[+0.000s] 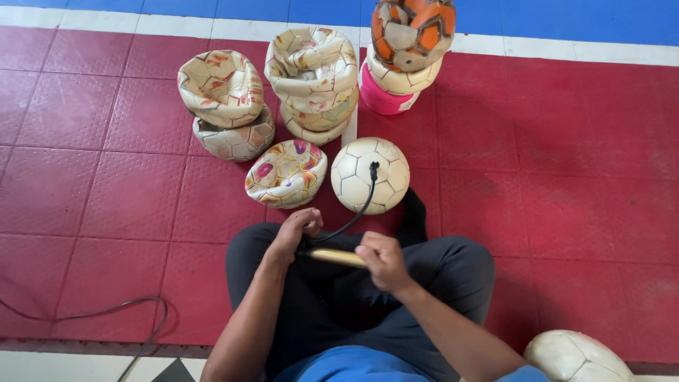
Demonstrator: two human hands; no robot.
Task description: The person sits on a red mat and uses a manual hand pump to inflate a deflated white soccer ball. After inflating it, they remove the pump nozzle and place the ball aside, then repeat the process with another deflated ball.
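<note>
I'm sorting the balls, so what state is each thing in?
White ball: round, hose plugged in.
Pump: held by left hand and right hand.
Ball beside it: collapsed.
Stacked balls: collapsed.
Corner ball: round.

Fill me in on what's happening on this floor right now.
A seated person works a hand pump over their lap: the left hand grips the hose end, the right hand the handle end. Its black hose runs into a round white football on the red floor tiles. Deflated footballs sit nearby, several stacked behind.
</note>
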